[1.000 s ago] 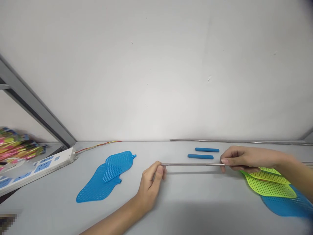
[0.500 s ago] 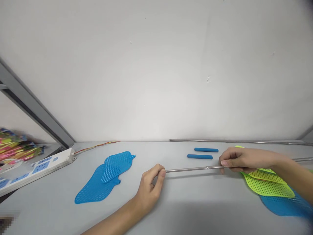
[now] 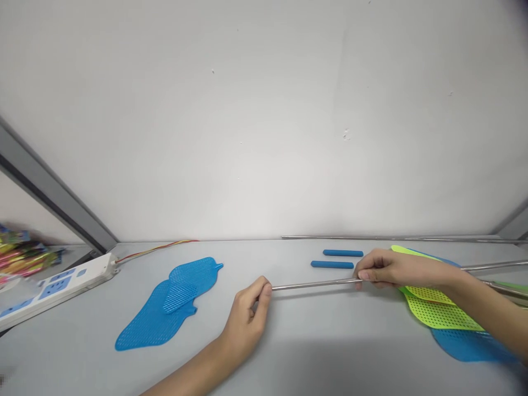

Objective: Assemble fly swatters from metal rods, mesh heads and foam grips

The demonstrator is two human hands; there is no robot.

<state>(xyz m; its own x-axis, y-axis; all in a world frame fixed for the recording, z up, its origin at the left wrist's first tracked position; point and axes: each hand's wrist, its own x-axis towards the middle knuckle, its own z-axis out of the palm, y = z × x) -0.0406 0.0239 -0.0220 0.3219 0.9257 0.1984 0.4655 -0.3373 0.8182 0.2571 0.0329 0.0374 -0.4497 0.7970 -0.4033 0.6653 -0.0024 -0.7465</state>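
- A thin metal rod (image 3: pixel 313 284) spans the gap between the two hands, sloping slightly upward to the right, with its faint shadow on the grey table (image 3: pixel 297 352) below.
- The left hand (image 3: pixel 249 316) holds the rod's left end in a narrow pinch, the thumb against the bent forefinger; the rod leaves the grip toward the right.
- The right hand (image 3: pixel 383 269) pinches the rod between thumb and fingers, with no visible gap at the tips; the other fingers curl beneath, partly hidden.
- Beyond the right wrist, a metal length shows in line with the rod and runs to the picture's edge; the join is covered by the hand.
- Two short blue sticks (image 3: pixel 332 264) lie side by side, apart, just behind the rod and near the right fingertips.
- Yellow-green mesh paddles (image 3: pixel 439 313) lie under the right hand and forearm, overlapping a blue paddle (image 3: pixel 466 346).
- Well left of the left hand, two blue mesh paddles (image 3: pixel 152 324) overlap, their short stems pointing right.
- Another metal rod (image 3: pixel 371 238) lies along the wall (image 3: pixel 256 121).
- At far left sits a white power strip (image 3: pixel 94 269), red and yellow wires (image 3: pixel 157 249) just beside its end.
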